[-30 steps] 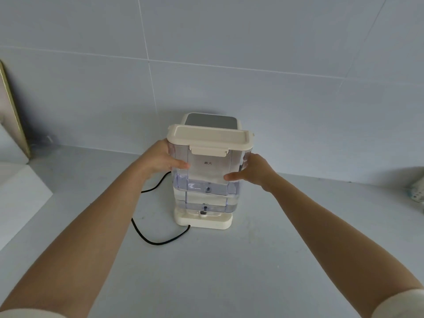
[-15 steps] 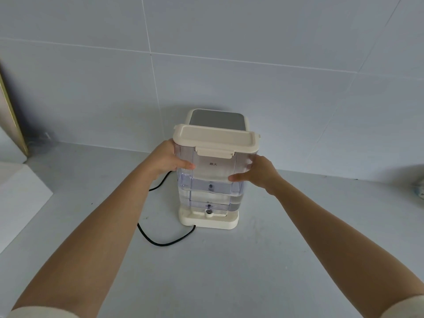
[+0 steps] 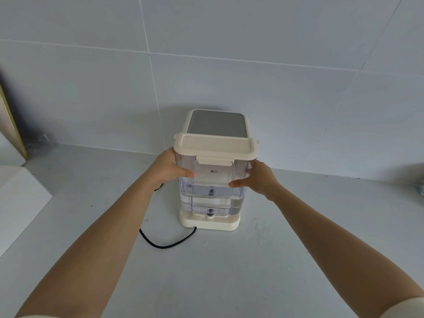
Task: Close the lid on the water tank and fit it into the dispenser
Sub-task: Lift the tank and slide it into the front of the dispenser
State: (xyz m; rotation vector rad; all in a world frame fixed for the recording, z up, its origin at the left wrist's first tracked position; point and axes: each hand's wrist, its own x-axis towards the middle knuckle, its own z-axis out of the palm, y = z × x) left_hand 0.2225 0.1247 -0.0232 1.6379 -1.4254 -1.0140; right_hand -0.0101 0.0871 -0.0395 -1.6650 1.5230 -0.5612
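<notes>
A clear water tank [image 3: 212,180] with water in its lower part stands upright over the cream base of the dispenser [image 3: 210,222]. Its cream lid [image 3: 214,146] lies flat on top, front latch folded down. My left hand [image 3: 171,169] grips the tank's left wall, thumb across the front. My right hand [image 3: 258,179] grips the right wall, thumb on the front. Behind the tank rises the dispenser body with a grey top panel [image 3: 218,123]. Whether the tank's bottom rests fully in the base I cannot tell.
A black power cord [image 3: 165,243] loops on the grey counter [image 3: 206,271] left of the base. The tiled wall stands close behind the dispenser. A white block [image 3: 18,203] sits at the left edge, and a small object shows at the far right edge.
The tank has sunk lower toward the dispenser base between both hands, its lid now just below the grey top panel. My grip on both walls is unchanged.
</notes>
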